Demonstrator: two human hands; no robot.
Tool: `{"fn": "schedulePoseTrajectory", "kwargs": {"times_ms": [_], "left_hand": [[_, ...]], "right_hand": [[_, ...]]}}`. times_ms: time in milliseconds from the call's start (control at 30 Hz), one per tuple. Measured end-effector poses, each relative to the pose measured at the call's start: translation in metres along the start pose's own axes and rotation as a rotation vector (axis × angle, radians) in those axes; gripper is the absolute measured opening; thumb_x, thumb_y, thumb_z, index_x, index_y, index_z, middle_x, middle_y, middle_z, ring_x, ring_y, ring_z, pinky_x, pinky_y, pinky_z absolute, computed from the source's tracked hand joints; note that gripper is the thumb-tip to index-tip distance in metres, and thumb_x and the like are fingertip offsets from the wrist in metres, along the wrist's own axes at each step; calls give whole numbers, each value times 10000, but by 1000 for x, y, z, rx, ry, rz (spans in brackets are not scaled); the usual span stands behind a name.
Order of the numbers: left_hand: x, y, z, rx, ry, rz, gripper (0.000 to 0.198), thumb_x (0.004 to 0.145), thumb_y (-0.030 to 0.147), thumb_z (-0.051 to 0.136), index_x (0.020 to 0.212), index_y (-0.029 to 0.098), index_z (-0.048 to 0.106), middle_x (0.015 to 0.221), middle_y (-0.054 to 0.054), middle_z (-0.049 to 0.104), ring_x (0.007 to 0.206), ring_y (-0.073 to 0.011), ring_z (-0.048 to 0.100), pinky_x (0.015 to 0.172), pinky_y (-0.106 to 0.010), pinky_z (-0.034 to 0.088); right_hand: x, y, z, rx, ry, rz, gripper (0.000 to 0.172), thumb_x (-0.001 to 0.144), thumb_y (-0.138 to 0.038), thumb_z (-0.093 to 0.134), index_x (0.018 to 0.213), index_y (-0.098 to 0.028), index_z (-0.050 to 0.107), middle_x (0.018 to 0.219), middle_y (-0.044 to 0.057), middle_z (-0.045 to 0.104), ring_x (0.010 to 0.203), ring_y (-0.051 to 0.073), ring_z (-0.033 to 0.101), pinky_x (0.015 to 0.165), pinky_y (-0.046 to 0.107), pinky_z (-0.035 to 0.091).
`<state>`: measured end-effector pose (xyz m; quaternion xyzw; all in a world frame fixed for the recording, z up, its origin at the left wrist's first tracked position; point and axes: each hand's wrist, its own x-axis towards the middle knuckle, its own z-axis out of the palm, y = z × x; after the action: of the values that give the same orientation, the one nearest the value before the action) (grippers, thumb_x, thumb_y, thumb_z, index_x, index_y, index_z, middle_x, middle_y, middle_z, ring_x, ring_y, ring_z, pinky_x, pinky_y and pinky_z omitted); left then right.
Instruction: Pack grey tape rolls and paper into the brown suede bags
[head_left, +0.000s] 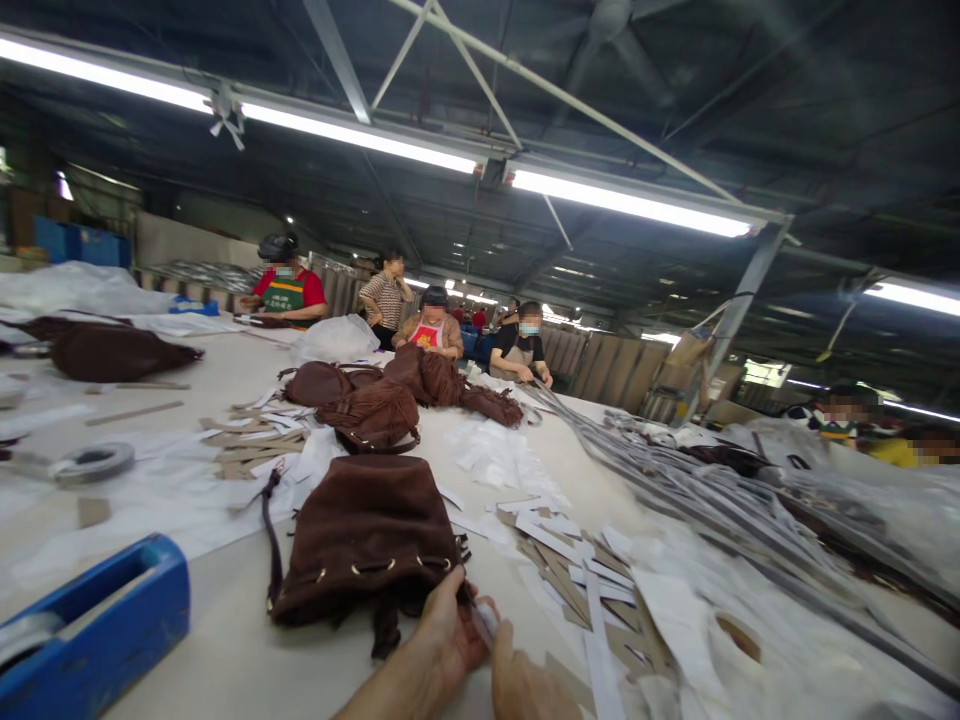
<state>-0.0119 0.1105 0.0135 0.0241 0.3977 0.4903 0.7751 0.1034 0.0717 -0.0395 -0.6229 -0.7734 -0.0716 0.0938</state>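
Note:
A dark brown drawstring bag lies on the table in front of me, its row of gold eyelets toward me. At its lower right corner my left hand is closed, thumb on top, on what looks like a dark strap of the bag. A small whitish piece lies against that strap between my two hands; its kind is unclear. My right hand is closed up at this piece, its fingertips partly hidden. A thin brown strap hangs along the bag's left side, and a dark tassel lies below the eyelets.
A blue tape dispenser stands at the lower left, and a tape roll lies behind it. More brown bags are heaped beyond. Paper strips and long grey strips spread to the right. Several co-workers sit or stand across the table.

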Motion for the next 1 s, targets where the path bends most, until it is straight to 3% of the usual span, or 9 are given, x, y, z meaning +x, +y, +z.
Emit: {"fn": "schedulePoseTrajectory", "kwargs": {"times_ms": [200, 467, 600, 733, 867, 1000], "left_hand": [[1, 0, 0, -38, 16, -19, 390, 905, 385, 451, 577, 175, 473, 518, -11, 562, 437, -133, 548, 479, -228, 415], [10, -2, -4, -68, -4, 8, 327, 886, 363, 495, 616, 179, 506, 468, 16, 544, 410, -134, 531, 472, -227, 399], [8, 1, -4, -24, -55, -8, 326, 902, 371, 498, 643, 173, 525, 464, 16, 559, 416, -143, 545, 484, -242, 405], [-3, -5, -2, 28, -141, -16, 334, 930, 341, 430, 671, 165, 545, 519, -3, 603, 457, -148, 575, 500, -248, 414], [-14, -16, 1, 90, -241, -99, 367, 913, 373, 418, 713, 124, 601, 556, -52, 613, 478, -181, 584, 495, -273, 425], [-14, -27, 1, 93, -205, -102, 336, 907, 361, 403, 729, 132, 574, 645, -76, 635, 580, -203, 624, 555, -314, 486]], "right_hand": [[20, -7, -38, -129, -237, -16, 501, 798, 30, 426, 1252, -143, 551, 873, 166, 730, 803, 285, 717, 638, 308, 534], [42, -27, -58, 25, -166, 45, 272, 875, -66, 399, 978, -131, 642, 877, 168, 722, 800, 275, 696, 643, 310, 451], [55, -22, -65, 125, -150, 5, 271, 931, -185, 368, 905, -168, 637, 874, 107, 726, 810, 218, 682, 649, 273, 427], [60, -13, -74, 176, -146, -29, 276, 922, -167, 353, 880, -181, 625, 862, 69, 725, 815, 175, 668, 658, 244, 409], [66, -9, -80, 165, -186, -42, 278, 886, -160, 377, 919, -167, 653, 880, 118, 717, 841, 232, 666, 671, 291, 416], [81, -4, -84, 218, -254, -51, 217, 817, -194, 485, 840, -179, 699, 946, 122, 708, 967, 287, 627, 771, 350, 420]]}}
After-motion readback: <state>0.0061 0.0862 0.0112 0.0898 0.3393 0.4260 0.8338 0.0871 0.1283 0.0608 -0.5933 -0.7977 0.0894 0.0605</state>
